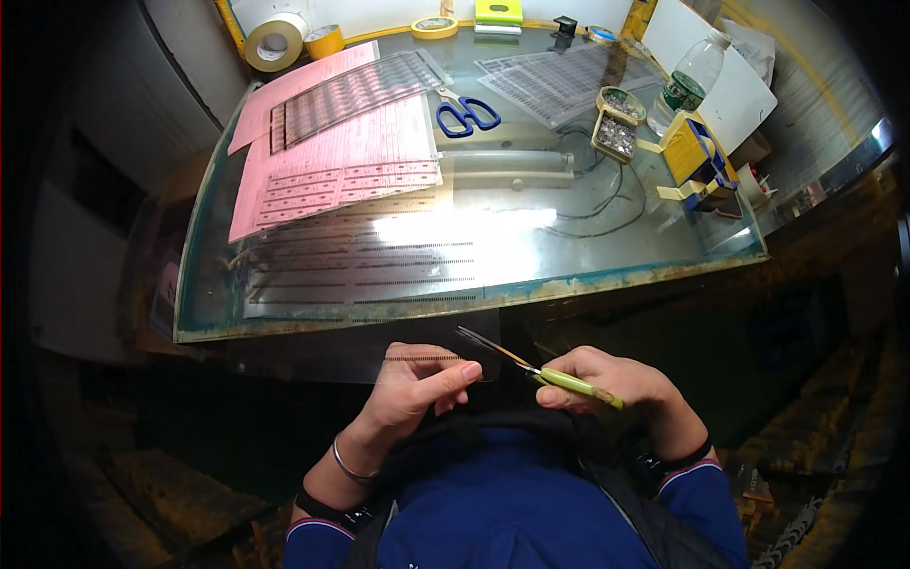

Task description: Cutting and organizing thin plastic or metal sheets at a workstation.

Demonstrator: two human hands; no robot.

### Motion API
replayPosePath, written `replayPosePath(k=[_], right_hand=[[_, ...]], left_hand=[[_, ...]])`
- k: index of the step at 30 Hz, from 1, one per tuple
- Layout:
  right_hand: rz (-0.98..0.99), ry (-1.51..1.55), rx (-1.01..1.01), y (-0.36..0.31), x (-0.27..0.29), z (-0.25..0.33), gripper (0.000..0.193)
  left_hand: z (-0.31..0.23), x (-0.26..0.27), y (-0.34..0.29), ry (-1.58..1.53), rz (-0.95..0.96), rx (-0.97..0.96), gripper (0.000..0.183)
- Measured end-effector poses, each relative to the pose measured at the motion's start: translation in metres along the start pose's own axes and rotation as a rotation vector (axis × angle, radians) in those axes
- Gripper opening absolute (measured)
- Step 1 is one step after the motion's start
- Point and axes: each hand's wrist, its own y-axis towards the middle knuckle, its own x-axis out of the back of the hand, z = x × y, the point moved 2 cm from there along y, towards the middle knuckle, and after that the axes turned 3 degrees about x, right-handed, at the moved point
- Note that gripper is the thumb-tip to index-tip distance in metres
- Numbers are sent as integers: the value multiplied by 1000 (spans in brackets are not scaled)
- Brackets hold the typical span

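My left hand point(413, 391) pinches the near right corner of a clear plastic film point(408, 284) between thumb and fingers. Rows of short dark marks run across this film, which spreads back over the table's front edge. In my right hand point(621, 377) is a pair of scissors point(574, 384) with yellow-green handles. Their blades point up and left, toward the film's right edge beside my left fingertips. The blades look close together, and I cannot tell whether they touch the film.
The glass-topped table point(607, 267) holds pink printed sheets point(379, 142), blue-handled scissors point(464, 116) and patterned films point(559, 81). At the right stand a tape dispenser point(700, 156), a plastic bottle point(684, 85) and a small tray of bits point(616, 133). Tape rolls point(275, 43) line the back.
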Motion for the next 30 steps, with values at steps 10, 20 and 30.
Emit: replayPosePath(k=[10, 20, 30], right_hand=[[-132, 199, 3, -4, -18, 6, 44], [-367, 305, 66, 11, -43, -2, 36], [-587, 192, 191, 20, -55, -13, 32]], left_hand=[[-4, -10, 3, 53, -94, 1, 17], [6, -19, 11, -89, -133, 22, 17], [11, -28, 13, -202, -94, 3, 19]])
